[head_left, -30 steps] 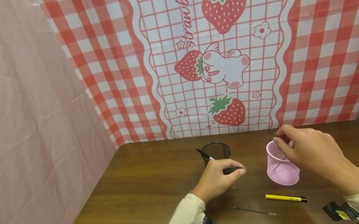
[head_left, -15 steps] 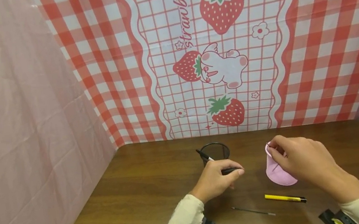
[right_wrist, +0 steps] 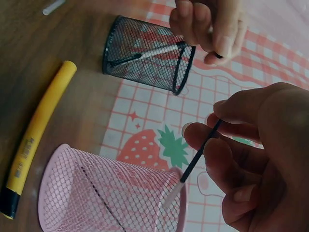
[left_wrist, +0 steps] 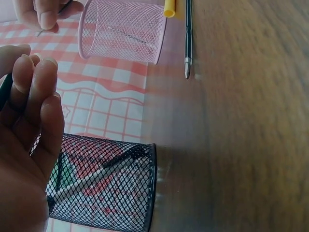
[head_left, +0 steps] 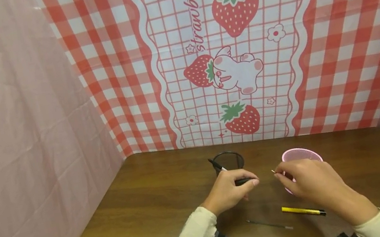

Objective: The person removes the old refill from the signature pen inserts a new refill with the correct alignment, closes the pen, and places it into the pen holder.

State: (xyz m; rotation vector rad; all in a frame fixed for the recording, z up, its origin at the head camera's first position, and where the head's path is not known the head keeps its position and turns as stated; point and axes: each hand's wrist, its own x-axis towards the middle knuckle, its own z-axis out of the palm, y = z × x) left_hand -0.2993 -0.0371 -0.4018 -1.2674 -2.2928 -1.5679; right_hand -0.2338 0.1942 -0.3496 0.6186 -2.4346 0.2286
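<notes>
My left hand [head_left: 230,187] pinches a black pen barrel [head_left: 245,180] between thumb and fingers, in front of the black mesh cup [head_left: 234,162]. My right hand [head_left: 310,182] pinches a thin dark pen refill [right_wrist: 195,162] with a pale end, just left of the pink mesh cup's rim [head_left: 297,154] in the head view. Another dark refill [right_wrist: 99,193] leans inside the pink cup. In the black cup rests a black-and-white pen [right_wrist: 147,53]. The two hands are apart, with their fingertips facing each other.
A yellow pen [head_left: 302,211] with a dark end lies on the wooden table [head_left: 144,203] before the pink cup. Left of it lies a loose refill [head_left: 269,224]. A strawberry-print cloth [head_left: 234,64] hangs behind the table.
My right hand has moved left and down from above the pink cup, bringing a refill out of it. The left hand has stayed almost still with the black pen barrel.
</notes>
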